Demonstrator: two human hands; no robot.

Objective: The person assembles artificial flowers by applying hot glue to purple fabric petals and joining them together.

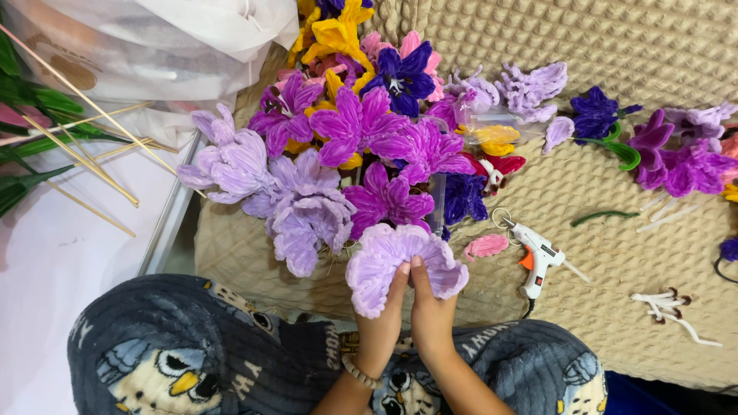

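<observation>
Head view looks down on a person sitting with patterned trousers (192,361), both hands raised around a pale lilac fuzzy-wire flower (400,265). The left hand (380,327) is closed on the flower's base from below, fingers pinching the underside; the right hand (432,315) is closed beside it, thumb pressed up into the petals. The two hands touch each other.

As a judgement, the flower in hand looks nearly shaped: its petals are fanned out, but no stem shows beneath it. Just beyond it lies a heap of finished flowers (361,131), so much of the work seems done. In that heap I count roughly three pale lilac blooms, about six magenta, two deep violet and a few yellow ones; they overlap, so the count is not firm.

Right of the held flower, on the tan woven mat (615,46), lie one white glue gun (538,257), one loose pink petal (486,246) between flower and gun, one loose green wire (600,217), and a small bunch of white stamens (665,303). Farther right sits a second cluster of purple flowers (676,157). Left of the heap, thin wooden sticks (84,146) lie by green leaves (23,180), with a white plastic bag (154,38) behind them.
</observation>
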